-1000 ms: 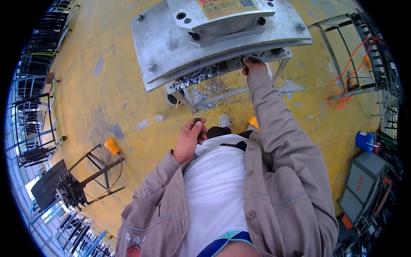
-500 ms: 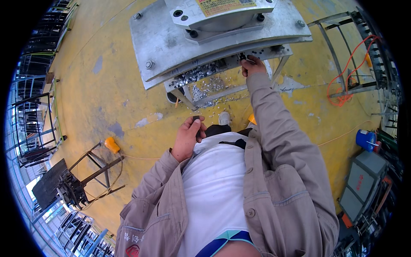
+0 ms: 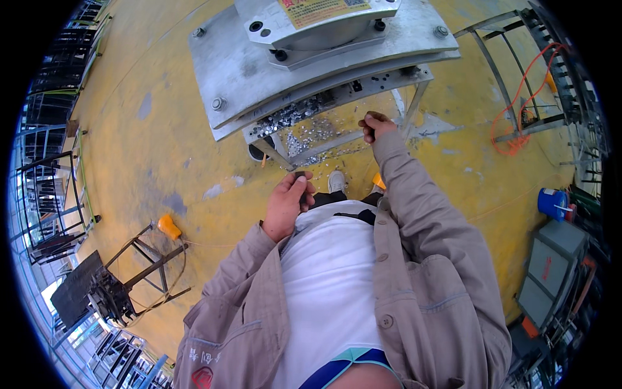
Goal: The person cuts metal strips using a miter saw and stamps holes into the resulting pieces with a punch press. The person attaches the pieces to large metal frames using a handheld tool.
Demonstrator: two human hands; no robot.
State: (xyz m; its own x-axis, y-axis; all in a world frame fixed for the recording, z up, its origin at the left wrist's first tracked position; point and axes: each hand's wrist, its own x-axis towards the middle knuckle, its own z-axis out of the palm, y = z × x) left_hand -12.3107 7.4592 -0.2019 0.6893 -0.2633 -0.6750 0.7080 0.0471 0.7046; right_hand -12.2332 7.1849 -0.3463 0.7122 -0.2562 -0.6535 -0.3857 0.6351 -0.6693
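Observation:
My left hand (image 3: 282,209), in front of my waist, is closed round a small dark piece (image 3: 300,174) whose end shows above the fingers. My right hand (image 3: 378,127) is just in front of the metal press (image 3: 253,61), apart from it. Its fingers are curled together, and whatever they may hold is hidden. On the press's lower plate (image 3: 391,79), under the thick upper plate, sits a small black part (image 3: 356,85). Many shiny metal discs (image 3: 291,117) lie heaped along the lower plate's left part and scattered beneath it.
A dark metal rack (image 3: 502,61) with an orange hose (image 3: 516,142) stands at the far right. Nearer are a blue bucket (image 3: 552,203) and a grey cabinet (image 3: 549,269). A low metal stand (image 3: 152,259) and a yellow-orange object (image 3: 169,227) are on the left.
My right hand has drawn back from the gap between the press plates, toward me. The left hand keeps its dark piece. The view has shifted slightly.

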